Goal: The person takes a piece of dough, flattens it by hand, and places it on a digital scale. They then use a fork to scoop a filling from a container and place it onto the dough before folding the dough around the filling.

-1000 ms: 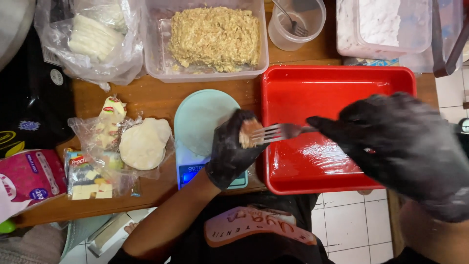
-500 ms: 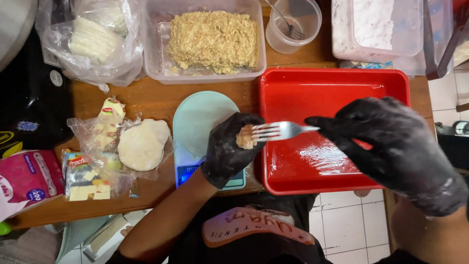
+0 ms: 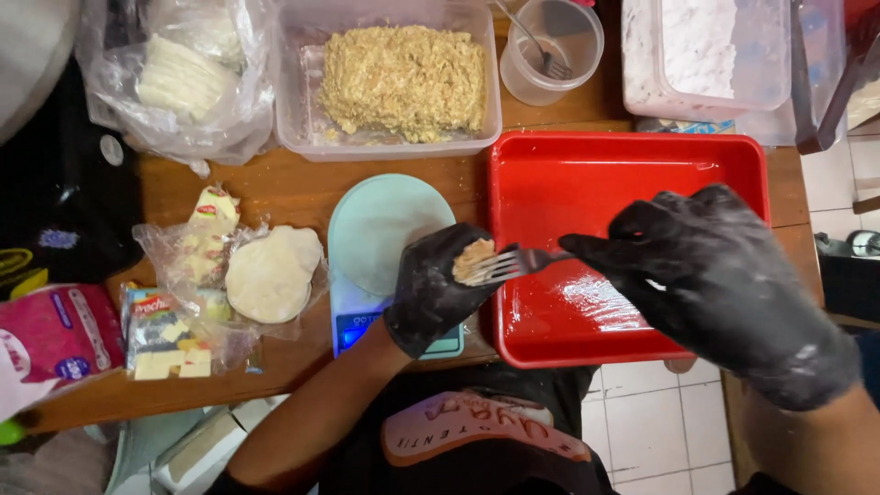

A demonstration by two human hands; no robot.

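Both my hands wear black gloves dusted with flour. My left hand (image 3: 431, 293) cups a small lump of beige filling (image 3: 472, 258) over the edge of a pale green kitchen scale (image 3: 380, 243). My right hand (image 3: 706, 275) holds a metal fork (image 3: 509, 264) by its handle, the tines pressing against the filling in my left palm. Under my right hand lies an oiled red tray (image 3: 550, 183) on the wooden table.
A clear tub of shredded beige filling (image 3: 403, 78) stands at the back, with a plastic cup holding a utensil (image 3: 550, 46) and a tub of flour (image 3: 706, 50) beside it. Flat dough rounds in plastic (image 3: 272, 273), cheese packs (image 3: 165, 330) and a bag of white strips (image 3: 179, 78) lie left.
My hands have shifted slightly left and lower. The fork stays pressed on the filling in my left palm, which is now flatter.
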